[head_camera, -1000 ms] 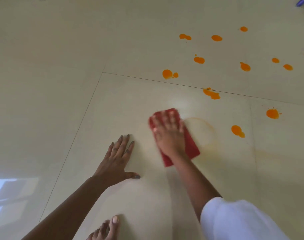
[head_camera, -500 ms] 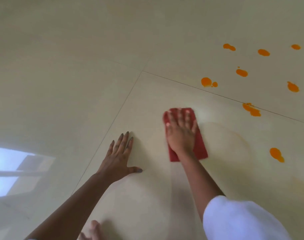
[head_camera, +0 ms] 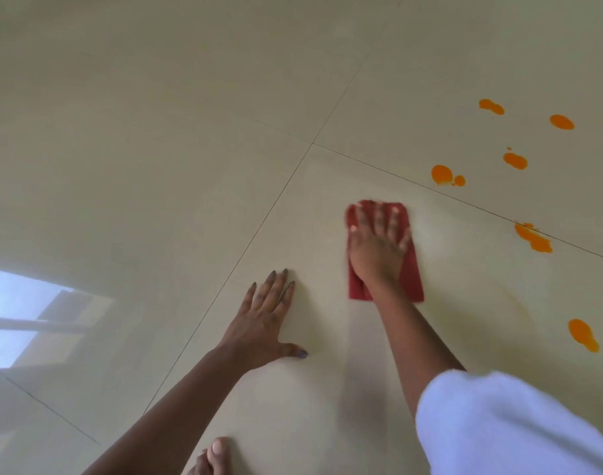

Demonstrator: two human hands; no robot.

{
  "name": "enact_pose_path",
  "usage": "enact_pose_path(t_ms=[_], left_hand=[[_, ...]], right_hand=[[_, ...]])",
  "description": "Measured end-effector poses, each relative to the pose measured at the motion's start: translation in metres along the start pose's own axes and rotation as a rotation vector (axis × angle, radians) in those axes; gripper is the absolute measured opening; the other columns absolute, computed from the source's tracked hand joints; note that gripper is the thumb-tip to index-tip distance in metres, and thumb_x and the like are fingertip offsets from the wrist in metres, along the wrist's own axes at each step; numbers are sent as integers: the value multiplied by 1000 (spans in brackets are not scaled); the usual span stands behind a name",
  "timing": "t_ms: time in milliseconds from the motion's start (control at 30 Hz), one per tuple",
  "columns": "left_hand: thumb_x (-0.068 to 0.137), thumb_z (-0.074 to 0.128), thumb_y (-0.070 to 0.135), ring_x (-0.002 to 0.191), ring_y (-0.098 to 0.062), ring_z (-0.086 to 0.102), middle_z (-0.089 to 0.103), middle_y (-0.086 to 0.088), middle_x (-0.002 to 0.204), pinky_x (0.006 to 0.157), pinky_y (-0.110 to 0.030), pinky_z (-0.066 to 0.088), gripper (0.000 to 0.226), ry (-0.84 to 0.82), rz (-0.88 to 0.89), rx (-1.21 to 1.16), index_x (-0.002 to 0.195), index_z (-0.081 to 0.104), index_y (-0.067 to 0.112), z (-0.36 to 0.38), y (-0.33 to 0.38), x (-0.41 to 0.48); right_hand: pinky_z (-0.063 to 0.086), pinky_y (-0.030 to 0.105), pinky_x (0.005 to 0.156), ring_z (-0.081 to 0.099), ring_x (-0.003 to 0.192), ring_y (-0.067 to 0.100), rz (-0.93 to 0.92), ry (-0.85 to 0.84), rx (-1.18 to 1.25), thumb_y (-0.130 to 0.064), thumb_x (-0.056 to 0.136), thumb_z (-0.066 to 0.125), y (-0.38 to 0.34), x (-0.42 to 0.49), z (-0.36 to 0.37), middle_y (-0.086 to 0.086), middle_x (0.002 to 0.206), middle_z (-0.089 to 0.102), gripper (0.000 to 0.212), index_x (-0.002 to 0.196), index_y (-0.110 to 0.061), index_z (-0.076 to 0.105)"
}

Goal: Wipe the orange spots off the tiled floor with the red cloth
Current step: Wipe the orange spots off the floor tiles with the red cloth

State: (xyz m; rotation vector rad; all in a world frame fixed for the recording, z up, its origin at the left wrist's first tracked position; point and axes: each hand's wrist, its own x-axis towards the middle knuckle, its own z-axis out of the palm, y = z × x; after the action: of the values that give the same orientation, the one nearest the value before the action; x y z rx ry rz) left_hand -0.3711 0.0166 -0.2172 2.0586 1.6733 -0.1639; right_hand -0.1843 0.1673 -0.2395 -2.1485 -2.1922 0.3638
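My right hand lies flat with straight fingers on the folded red cloth, pressing it onto the cream tiled floor. My left hand rests flat on the tile to the cloth's left, fingers spread, holding nothing. Several orange spots lie to the right: a spot on the grout line, a round spot with a small drop, one near the right edge, and more farther back. A faint yellowish smear marks the tile right of the cloth.
Grout lines cross the floor. A bright window reflection shines on the tiles at left. My bare toes show at the bottom edge, and a white sleeve covers my right upper arm.
The view has swung left, so the spots sit farther right in frame. My right hand has pushed the cloth slightly forward; the left hand stays planted.
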Motion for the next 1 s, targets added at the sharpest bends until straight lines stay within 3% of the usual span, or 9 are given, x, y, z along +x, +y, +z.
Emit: enact_pose_path(t_ms=[133,233,333,433,500,667,867,933,1000], left_hand=[[60,27,81,132,-13,-35,-35,2,144,109,-34,-19,111,-11,84,-6,135,-27,18,4,17,0],[55,21,83,132,-14,-34,-34,0,145,111,-34,-18,113,-20,112,18,134,-27,19,11,21,-2],[54,22,84,133,-14,-32,-35,1,144,108,-31,-19,114,-13,97,21,134,-28,19,15,16,-6],[56,26,85,136,-15,-28,-28,-3,148,111,-34,-14,116,-16,115,27,141,-16,19,21,25,-7],[55,25,89,137,-17,-26,-25,-4,150,113,-39,-9,119,-35,151,28,143,-12,19,25,40,-2],[56,23,86,135,-16,-30,-31,-3,146,111,-35,-16,115,-38,228,60,140,-19,19,27,73,17],[59,26,81,135,-14,-28,-25,-4,149,109,-31,-18,112,-46,362,84,143,-13,17,29,113,39],[59,24,82,134,-16,-31,-30,-5,148,109,-33,-18,113,-65,377,130,142,-17,17,35,129,40],[59,22,83,133,-19,-33,-33,-7,146,110,-35,-18,115,-84,374,146,142,-19,15,37,141,43]], right_hand=[[16,62,109,17,141,36,217,116,0,-36,95,26,33,-108,5,11,153,26,52,145,-26,29],[18,63,108,22,139,40,-44,47,-33,-39,92,28,-6,-178,24,14,151,28,55,144,-23,32],[13,57,112,17,142,34,-328,-7,-116,-44,95,20,-1,-147,20,5,155,20,53,146,-29,25],[15,58,111,18,142,34,51,117,-99,-45,93,21,53,-138,12,11,154,21,58,147,-23,25],[18,59,110,20,141,38,163,138,-24,-43,91,28,56,-179,14,17,152,24,59,146,-20,28],[18,61,109,21,140,37,-127,77,-59,-40,94,28,52,-190,17,11,152,28,50,143,-30,32],[26,66,101,31,135,41,538,258,-18,-41,90,29,166,-210,-2,13,147,38,52,140,-30,40],[25,66,100,29,136,40,497,193,-19,-41,90,31,151,-246,0,12,148,37,53,141,-30,37],[24,62,103,28,138,36,303,80,-9,-41,91,31,132,-249,5,8,149,36,51,142,-34,33]])
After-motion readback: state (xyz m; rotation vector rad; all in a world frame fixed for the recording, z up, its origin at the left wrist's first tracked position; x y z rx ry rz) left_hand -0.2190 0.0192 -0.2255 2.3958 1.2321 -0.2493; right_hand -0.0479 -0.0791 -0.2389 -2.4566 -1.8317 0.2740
